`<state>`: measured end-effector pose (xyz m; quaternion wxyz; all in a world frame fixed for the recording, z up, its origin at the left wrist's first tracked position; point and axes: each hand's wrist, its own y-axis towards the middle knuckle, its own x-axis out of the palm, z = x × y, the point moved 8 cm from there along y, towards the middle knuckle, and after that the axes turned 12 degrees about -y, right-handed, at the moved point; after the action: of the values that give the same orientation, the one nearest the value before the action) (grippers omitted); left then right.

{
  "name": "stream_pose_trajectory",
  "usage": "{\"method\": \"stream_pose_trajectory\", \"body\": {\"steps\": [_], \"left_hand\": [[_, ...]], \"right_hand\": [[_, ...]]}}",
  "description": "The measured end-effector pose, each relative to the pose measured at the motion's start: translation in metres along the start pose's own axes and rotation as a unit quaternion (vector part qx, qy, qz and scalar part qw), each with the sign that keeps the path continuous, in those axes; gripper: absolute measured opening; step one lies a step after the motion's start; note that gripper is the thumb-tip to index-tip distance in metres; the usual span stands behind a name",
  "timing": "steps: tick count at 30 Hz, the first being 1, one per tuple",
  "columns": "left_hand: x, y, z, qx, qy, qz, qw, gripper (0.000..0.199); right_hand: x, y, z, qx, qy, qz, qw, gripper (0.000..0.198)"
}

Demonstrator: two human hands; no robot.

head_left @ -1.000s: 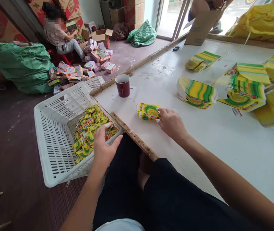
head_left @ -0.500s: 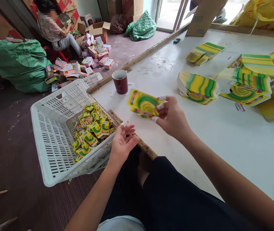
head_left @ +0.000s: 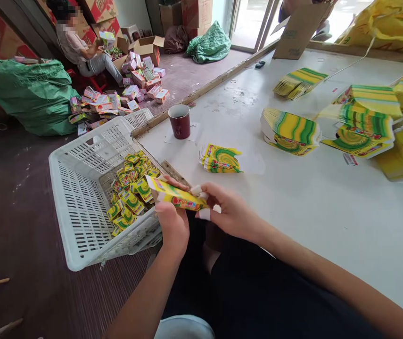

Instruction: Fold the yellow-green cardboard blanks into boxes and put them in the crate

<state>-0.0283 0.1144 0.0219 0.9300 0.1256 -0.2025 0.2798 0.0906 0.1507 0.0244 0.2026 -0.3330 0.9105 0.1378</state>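
Note:
Between my two hands is a small yellow and green carton (head_left: 182, 195), partly opened out, with loose flaps at its left end. My left hand (head_left: 175, 223) grips its left part between thumb and fingers. With white-taped fingertips, my right hand (head_left: 224, 207) pinches its right end. Just beyond lies a small pile of flat cartons (head_left: 222, 159) of the same print on the white table (head_left: 303, 212). To the left stands a white plastic basket (head_left: 60, 207) holding many small yellow-green packets (head_left: 132, 202).
A dark red mug (head_left: 180, 123) stands near the wooden table edge. Several bundles of flat cartons (head_left: 291, 132) lie to the right. A cardboard piece (head_left: 300, 30) stands at the back. Across the floor, a seated person (head_left: 81, 49) handles a package beside heaped boxes (head_left: 105, 102).
My right hand has brought the carton down and left to my left hand, which now grips it too. The carton has opened from flat. The flat pile beneath is now uncovered.

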Motion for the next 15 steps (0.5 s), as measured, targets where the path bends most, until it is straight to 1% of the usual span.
{"method": "stream_pose_trajectory", "body": {"steps": [1, 3, 5, 6, 7, 9, 10, 11, 12, 13, 15], "left_hand": [[-0.001, -0.003, -0.003, 0.006, 0.015, -0.015, 1.0, 0.071], [-0.009, -0.007, -0.008, 0.018, 0.031, -0.021, 0.999, 0.055], [-0.019, -0.006, -0.012, 0.017, 0.041, -0.01, 0.999, 0.041], [-0.024, -0.004, -0.013, 0.011, 0.048, -0.013, 0.999, 0.039], [-0.026, 0.001, -0.013, 0.001, 0.054, -0.029, 0.998, 0.04], [-0.026, 0.012, -0.007, -0.025, 0.054, -0.092, 0.994, 0.058], [-0.025, 0.016, -0.002, -0.041, 0.052, -0.132, 0.989, 0.071], [-0.023, 0.02, 0.003, -0.056, 0.051, -0.172, 0.982, 0.087], [-0.021, 0.021, 0.008, -0.077, 0.066, -0.205, 0.974, 0.095], [-0.019, 0.021, 0.012, -0.088, 0.098, -0.23, 0.964, 0.098], [-0.011, 0.013, 0.011, -0.107, 0.187, -0.272, 0.938, 0.101]], "right_hand": [[-0.007, 0.0, 0.002, -0.004, 0.003, 0.022, 1.0, 0.018], [-0.019, -0.001, 0.005, -0.006, -0.005, 0.058, 0.998, 0.004], [-0.03, -0.003, 0.008, -0.016, -0.04, 0.082, 0.996, 0.008], [-0.036, -0.004, 0.007, -0.027, -0.067, 0.097, 0.993, 0.01], [-0.042, -0.005, 0.006, -0.044, -0.1, 0.116, 0.987, 0.011], [-0.056, -0.01, -0.001, -0.091, -0.193, 0.153, 0.965, 0.017], [-0.06, -0.011, -0.005, -0.117, -0.248, 0.162, 0.948, 0.022], [-0.061, -0.013, -0.01, -0.142, -0.301, 0.157, 0.93, 0.027], [-0.059, -0.014, -0.015, -0.168, -0.348, 0.142, 0.911, 0.031], [-0.055, -0.014, -0.02, -0.193, -0.383, 0.116, 0.896, 0.033], [-0.041, -0.016, -0.029, -0.24, -0.415, 0.064, 0.875, 0.031]]}}
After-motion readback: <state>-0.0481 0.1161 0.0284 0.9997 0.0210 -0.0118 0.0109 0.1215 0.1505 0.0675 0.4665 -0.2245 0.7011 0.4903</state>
